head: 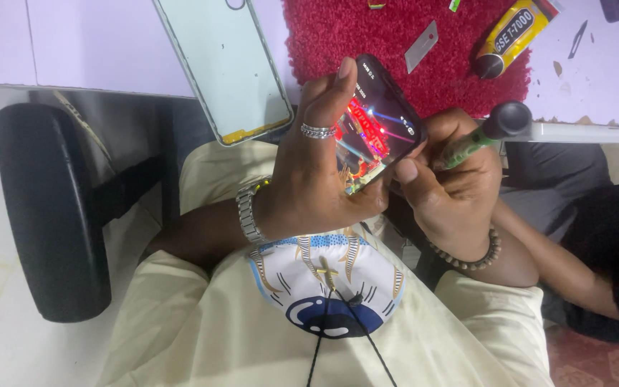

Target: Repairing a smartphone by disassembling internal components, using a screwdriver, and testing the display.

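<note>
The left hand [309, 179] grips a dark smartphone [377, 125] near the middle of the view, fingers wrapped round its edge and its screen lit with a colourful picture. At the phone's 3 o'clock, the right hand [453, 190] pinches a green-handled tool [485, 136], probably a screwdriver, its tip at the phone's side edge; whether it touches is unclear. The phone looks whole and working. On the bench [94, 43] at 11 o'clock lies a pale phone back cover [223, 64], and at 1 o'clock a yellow glue tube [514, 32] on a red mat [367, 36].
</note>
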